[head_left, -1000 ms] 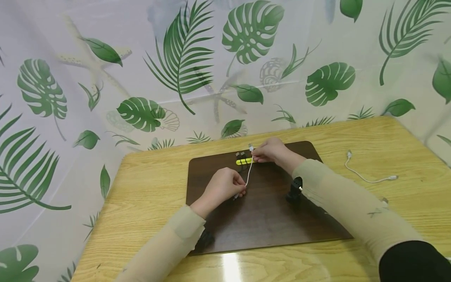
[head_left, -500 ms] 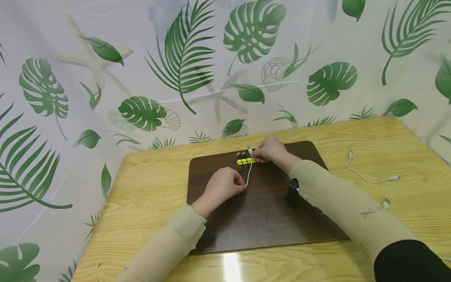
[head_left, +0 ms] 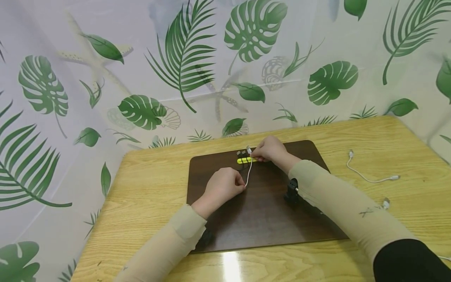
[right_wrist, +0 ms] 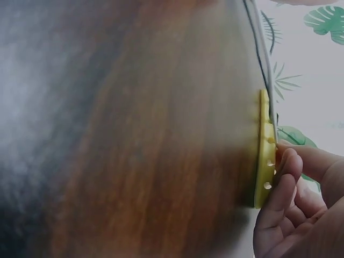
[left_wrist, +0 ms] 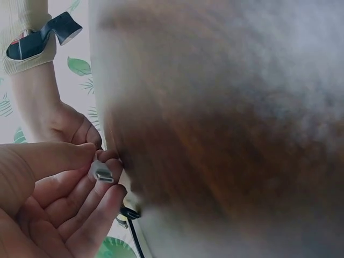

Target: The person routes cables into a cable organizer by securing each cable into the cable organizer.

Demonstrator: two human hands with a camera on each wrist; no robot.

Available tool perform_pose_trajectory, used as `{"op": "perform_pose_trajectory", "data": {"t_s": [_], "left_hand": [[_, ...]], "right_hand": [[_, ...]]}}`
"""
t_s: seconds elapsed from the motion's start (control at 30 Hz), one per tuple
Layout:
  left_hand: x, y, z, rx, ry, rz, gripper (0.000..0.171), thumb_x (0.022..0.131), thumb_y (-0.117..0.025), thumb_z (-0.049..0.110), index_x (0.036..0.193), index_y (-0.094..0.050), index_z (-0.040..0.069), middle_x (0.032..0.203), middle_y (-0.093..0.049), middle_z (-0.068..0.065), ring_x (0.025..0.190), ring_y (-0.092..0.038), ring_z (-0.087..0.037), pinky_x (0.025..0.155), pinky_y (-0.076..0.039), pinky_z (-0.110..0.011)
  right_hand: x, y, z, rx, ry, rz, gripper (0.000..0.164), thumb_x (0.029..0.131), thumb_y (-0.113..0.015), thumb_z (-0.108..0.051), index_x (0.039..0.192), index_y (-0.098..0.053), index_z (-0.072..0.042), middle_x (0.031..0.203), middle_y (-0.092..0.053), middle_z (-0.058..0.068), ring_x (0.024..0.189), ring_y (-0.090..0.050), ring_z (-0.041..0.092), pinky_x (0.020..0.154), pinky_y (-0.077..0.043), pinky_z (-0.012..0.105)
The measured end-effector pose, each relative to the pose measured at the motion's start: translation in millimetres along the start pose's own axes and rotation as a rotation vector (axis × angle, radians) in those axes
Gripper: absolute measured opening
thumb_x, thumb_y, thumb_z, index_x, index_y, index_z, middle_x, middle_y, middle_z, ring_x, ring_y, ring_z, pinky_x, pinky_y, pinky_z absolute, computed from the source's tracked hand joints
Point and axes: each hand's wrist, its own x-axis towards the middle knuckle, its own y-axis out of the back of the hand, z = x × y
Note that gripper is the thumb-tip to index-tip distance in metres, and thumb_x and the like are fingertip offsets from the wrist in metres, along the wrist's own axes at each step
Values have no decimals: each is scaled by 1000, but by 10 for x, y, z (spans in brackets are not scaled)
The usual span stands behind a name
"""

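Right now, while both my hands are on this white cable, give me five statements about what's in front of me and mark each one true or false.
1. Your left hand pinches the white cable. True.
2. Your right hand holds nothing. False: it pinches the white cable near its USB plug.
3. Black cables cross the yellow strip on the dark board. True.
4. The loose cable off to the right lies on the dark board. False: it lies on the light wooden table.
5. The backdrop behind the table is printed with green leaves. True.
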Motion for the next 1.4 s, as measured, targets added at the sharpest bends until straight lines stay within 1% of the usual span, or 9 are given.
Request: {"op": "perform_pose_trajectory", "data": {"t_s": [0.3,0.37,0.5,0.57,0.67,0.77,0.9,1.2,1.4], "left_hand": [[-11,22,-5,2,5,-7,9,94,-82,20,87,-85,15,85,-81,4,73,-69,-11,69,-57,-29],[-8,19,-14,2,2,-8,8,94,-82,20,88,-85,15,86,-81,4,73,-69,-11,69,-57,-29],[-2,12,-29,-7,-4,-5,8,94,-82,19,89,-85,15,86,-81,3,73,-69,-11,69,-57,-29],[-2,9,-34,-8,-8,-6,8,94,-82,19,89,-85,15,86,-81,3,74,-70,-11,70,-57,-29],[-5,10,-33,-8,-12,-6,8,94,-82,19,89,-85,15,87,-82,3,76,-71,-12,72,-58,-30],[-15,23,-23,-1,-8,1,8,94,-82,19,88,-85,15,87,-82,3,77,-72,-14,73,-59,-31],[-24,29,-8,26,-2,10,8,94,-82,20,87,-85,17,87,-81,5,77,-72,-14,72,-59,-32],[-52,8,-2,143,-53,47,9,93,-84,19,83,-84,18,81,-79,6,72,-71,-13,66,-59,-32],[-54,2,-2,191,-61,61,11,92,-84,18,81,-83,19,80,-79,6,69,-71,-14,63,-59,-33]], "right_hand": [[1,-48,33,-36,25,57,24,95,-79,-23,77,-83,-7,60,-68,-3,58,-57,12,60,-48,27],[-15,-60,36,-48,36,71,22,95,-78,-23,82,-84,-7,66,-72,-2,62,-59,14,62,-48,29],[-49,-74,48,-93,80,100,18,96,-77,-25,92,-84,-8,86,-78,4,76,-63,19,69,-50,32],[-60,-75,51,-121,113,102,17,97,-77,-24,95,-84,-8,96,-79,7,82,-65,22,73,-52,34],[-76,-65,43,-156,161,87,15,97,-77,-21,98,-84,-7,103,-80,11,89,-68,25,80,-55,40],[-77,-53,34,-187,201,71,13,97,-78,-18,99,-84,-6,105,-81,13,92,-70,27,84,-57,43],[-73,-48,32,-225,227,63,12,96,-78,-16,99,-84,-6,105,-81,13,92,-71,27,84,-58,43],[-53,-60,20,-268,227,56,10,96,-78,-16,98,-84,-8,104,-81,11,88,-70,26,80,-57,41],[-62,-36,-34,-320,230,46,10,95,-76,-15,96,-83,-9,101,-81,10,84,-69,25,78,-57,41]]}}
